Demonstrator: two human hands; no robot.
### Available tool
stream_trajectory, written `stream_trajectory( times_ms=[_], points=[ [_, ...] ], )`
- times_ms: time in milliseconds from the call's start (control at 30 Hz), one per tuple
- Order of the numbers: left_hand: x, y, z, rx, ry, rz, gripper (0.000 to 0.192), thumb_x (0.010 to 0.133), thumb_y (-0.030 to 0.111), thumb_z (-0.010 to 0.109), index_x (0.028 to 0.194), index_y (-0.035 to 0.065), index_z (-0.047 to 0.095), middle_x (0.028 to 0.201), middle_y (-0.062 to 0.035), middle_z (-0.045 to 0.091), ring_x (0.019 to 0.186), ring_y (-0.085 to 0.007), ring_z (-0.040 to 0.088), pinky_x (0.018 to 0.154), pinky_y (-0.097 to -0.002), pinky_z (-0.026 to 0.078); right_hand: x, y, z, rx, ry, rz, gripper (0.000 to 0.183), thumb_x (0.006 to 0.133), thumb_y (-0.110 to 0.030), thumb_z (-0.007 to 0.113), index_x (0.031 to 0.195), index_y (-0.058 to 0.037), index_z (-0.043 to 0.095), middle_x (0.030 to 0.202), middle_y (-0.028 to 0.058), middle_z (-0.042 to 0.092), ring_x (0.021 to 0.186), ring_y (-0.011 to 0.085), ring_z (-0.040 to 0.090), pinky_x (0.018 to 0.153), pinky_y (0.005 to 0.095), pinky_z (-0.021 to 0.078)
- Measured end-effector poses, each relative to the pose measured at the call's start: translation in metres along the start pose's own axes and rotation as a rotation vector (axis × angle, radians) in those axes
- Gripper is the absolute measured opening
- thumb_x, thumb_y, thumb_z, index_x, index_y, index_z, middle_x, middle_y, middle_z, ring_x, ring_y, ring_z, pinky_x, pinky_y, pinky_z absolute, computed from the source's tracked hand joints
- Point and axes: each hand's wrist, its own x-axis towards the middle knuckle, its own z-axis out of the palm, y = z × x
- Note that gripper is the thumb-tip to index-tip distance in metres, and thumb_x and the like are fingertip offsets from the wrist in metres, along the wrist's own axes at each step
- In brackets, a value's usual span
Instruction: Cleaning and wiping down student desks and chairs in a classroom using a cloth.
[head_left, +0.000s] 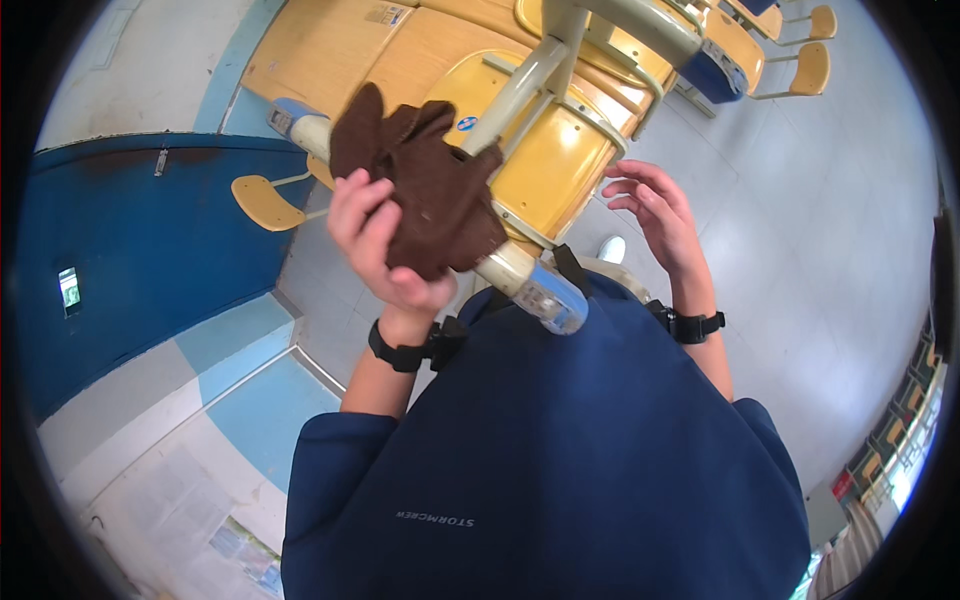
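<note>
My left hand (375, 240) holds a dark brown cloth (439, 202) against the light metal foot bar of an upturned chair (506, 268). The cloth drapes around the bar, and one flap of it stands up at the upper left. Blue plastic end caps (551, 298) cover the bar's ends; the nearer one lies close to my body. My right hand (656, 214) is empty, its fingers apart and slightly curled, to the right of the chair's yellow seat (559, 169). The chair rests on a wooden desk top (322, 52).
A blue door (150, 247) and a painted wall are at the left. Another yellow chair (270, 204) stands beyond the desk. More desks and chairs (814, 69) are at the upper right, on the grey tiled floor (795, 225). A white shoe (612, 249) shows below.
</note>
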Motion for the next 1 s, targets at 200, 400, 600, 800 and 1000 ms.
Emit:
stream_trajectory(
  times_ms=[200,400,600,800,1000],
  points=[
    [-0.008,0.054,-0.001,0.020,-0.072,-0.046,0.044,0.102,0.038,0.027,0.117,0.0043,0.051,0.118,-0.0184,0.056,0.115,-0.0396,0.051,0.107,-0.0565,0.032,-0.007,-0.012,-0.004,-0.101,-0.141,0.071,0.038,0.099,-0.020,0.052,0.129,0.0025,0.053,0.126,0.0157,0.058,0.108,0.0220,0.060,0.092,0.0353,0.0487],
    [-0.013,0.082,0.018,-0.040,0.208,-0.385,0.054,0.102,0.040,0.021,0.118,-0.0001,0.054,0.120,-0.0187,0.057,0.115,-0.0333,0.054,0.105,-0.0488,0.038,-0.025,-0.007,-0.042,-0.076,-0.257,0.144,0.038,0.098,-0.021,0.052,0.128,0.0018,0.053,0.125,0.0151,0.059,0.108,0.0216,0.060,0.092,0.0349,0.0485],
    [0.021,0.057,0.022,-0.204,0.348,-0.603,0.066,0.102,0.050,0.023,0.107,-0.0034,0.061,0.096,-0.0124,0.066,0.087,-0.0253,0.063,0.082,-0.0376,0.051,-0.042,-0.005,-0.078,-0.046,-0.271,0.175,0.041,0.098,-0.024,0.052,0.129,0.0029,0.052,0.125,0.0168,0.058,0.107,0.0226,0.060,0.092,0.0353,0.0487],
    [0.007,-0.032,-0.006,-0.104,0.192,-0.410,0.061,0.099,0.048,0.031,0.107,-0.0049,0.059,0.099,-0.0134,0.063,0.094,-0.0249,0.060,0.083,-0.0390,0.051,-0.050,-0.013,-0.096,-0.098,-0.179,0.142,0.042,0.098,-0.024,0.053,0.130,0.0029,0.051,0.126,0.0178,0.057,0.107,0.0231,0.060,0.091,0.0355,0.0492],
    [-0.020,-0.013,0.020,-0.083,0.325,-0.192,0.074,0.095,0.063,0.042,0.117,-0.0069,0.053,0.109,-0.0155,0.059,0.104,-0.0260,0.059,0.092,-0.0398,0.051,-0.069,-0.007,-0.085,0.006,-0.014,0.073,0.037,0.098,-0.016,0.051,0.130,0.0031,0.051,0.124,0.0168,0.059,0.106,0.0223,0.061,0.091,0.0341,0.0491]
  ],
)
